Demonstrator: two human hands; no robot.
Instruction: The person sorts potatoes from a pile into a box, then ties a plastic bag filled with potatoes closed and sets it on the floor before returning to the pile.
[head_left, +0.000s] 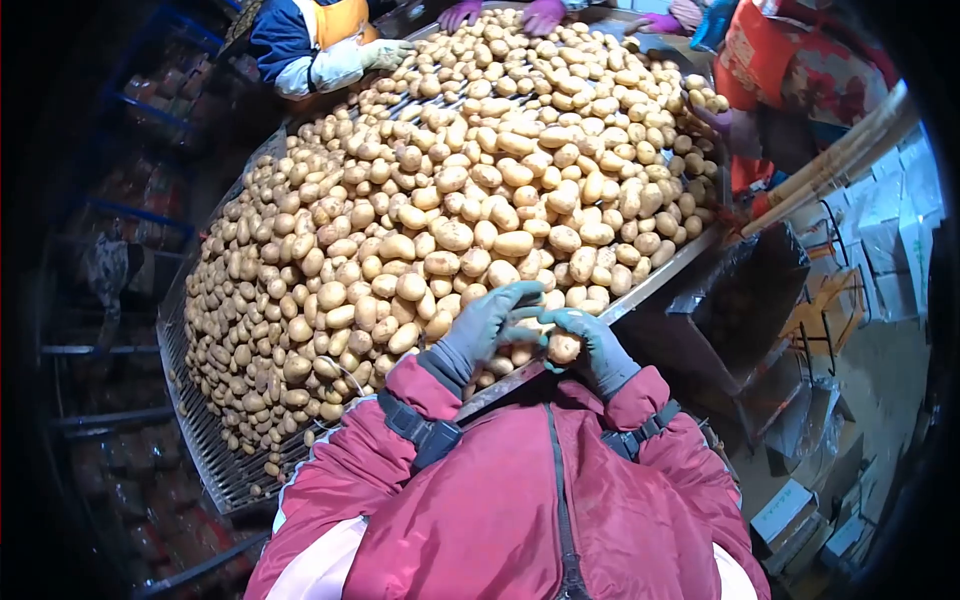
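Observation:
A big heap of pale yellow potatoes (450, 235) covers a slatted metal sorting table (215, 465) in front of me. Both my hands wear grey-green gloves and are at the table's near edge. My right hand (598, 350) is closed around one potato (563, 347), its fingers bent over the top and side. Just left of it, my left hand (485, 325) has its fingers apart and curved over the potatoes at the edge; I see nothing held in it. The undersides of its fingers are hidden.
Across the table, a co-worker's white-gloved hand (385, 53) and purple-gloved hands (543, 15) touch the heap. Another person in red (760, 60) stands at the right. A wooden pole (830, 160), a dark box (735, 300) and white cartons (785, 510) are on my right.

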